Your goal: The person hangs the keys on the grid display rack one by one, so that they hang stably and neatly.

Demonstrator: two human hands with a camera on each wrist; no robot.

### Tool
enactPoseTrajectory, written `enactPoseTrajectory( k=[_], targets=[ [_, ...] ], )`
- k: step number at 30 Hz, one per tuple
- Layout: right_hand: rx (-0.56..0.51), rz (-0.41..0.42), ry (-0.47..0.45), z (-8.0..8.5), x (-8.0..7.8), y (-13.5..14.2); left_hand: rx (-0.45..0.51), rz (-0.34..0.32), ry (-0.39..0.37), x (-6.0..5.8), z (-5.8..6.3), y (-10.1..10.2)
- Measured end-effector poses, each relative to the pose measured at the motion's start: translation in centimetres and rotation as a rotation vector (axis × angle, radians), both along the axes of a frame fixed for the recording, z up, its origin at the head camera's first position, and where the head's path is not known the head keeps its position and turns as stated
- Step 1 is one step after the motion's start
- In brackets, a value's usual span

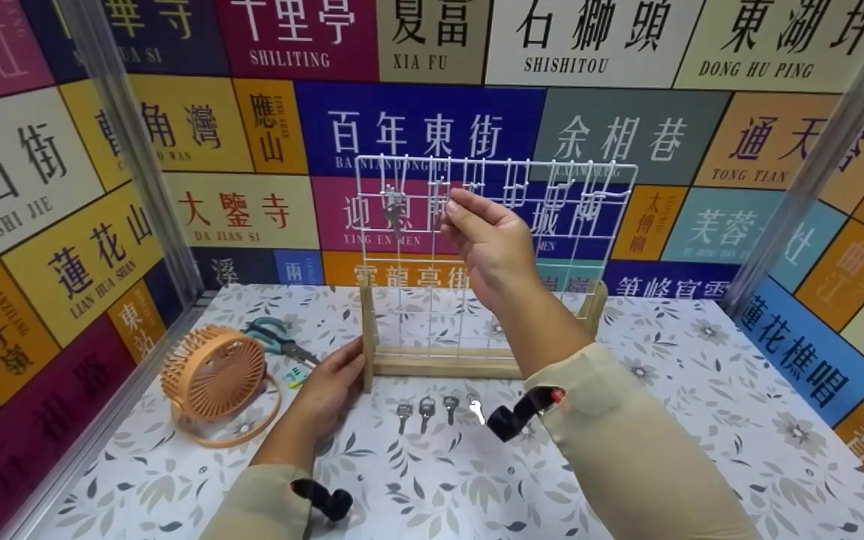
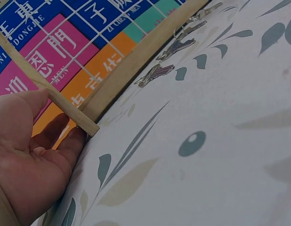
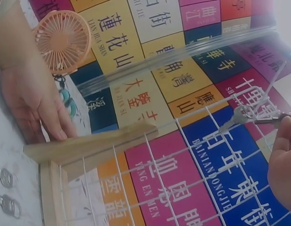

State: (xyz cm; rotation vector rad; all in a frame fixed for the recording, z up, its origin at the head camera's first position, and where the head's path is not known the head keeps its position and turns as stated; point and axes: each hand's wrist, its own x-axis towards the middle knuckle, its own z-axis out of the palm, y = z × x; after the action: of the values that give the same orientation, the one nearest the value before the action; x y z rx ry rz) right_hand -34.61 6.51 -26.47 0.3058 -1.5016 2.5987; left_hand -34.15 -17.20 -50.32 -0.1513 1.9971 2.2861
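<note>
A white wire grid rack [image 1: 443,259] with hooks stands upright in a wooden base. My left hand [image 1: 333,386] holds the wooden side post [image 2: 65,106] at its lower end, thumb on one side and fingers on the other. Up at the hooks, my right hand [image 1: 493,244] pinches a key [image 3: 272,119], mostly covered by the fingers. Left of that hand, another key [image 1: 394,210] hangs from a hook; in the right wrist view this hanging key [image 3: 234,118] is close to the pinched one. Several keys with rings [image 1: 427,411] lie in a row before the base.
An orange fan [image 1: 222,375] stands to the left on the leaf-patterned table [image 1: 627,465]. Teal-handled pliers [image 1: 274,337] lie behind it, near a small green-and-yellow item [image 1: 297,375]. Panels with printed signs [image 1: 432,124] rise behind and at both sides, with clear upright posts [image 1: 139,150] at the corners.
</note>
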Motion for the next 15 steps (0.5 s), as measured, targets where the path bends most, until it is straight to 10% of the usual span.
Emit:
enactPoseTrajectory(
  k=[15],
  targets=[
    [-0.323,0.060,-0.052,0.9,-0.3,-1.8,-0.031,0.010,-0.033,0.0,0.1,0.0]
  ],
)
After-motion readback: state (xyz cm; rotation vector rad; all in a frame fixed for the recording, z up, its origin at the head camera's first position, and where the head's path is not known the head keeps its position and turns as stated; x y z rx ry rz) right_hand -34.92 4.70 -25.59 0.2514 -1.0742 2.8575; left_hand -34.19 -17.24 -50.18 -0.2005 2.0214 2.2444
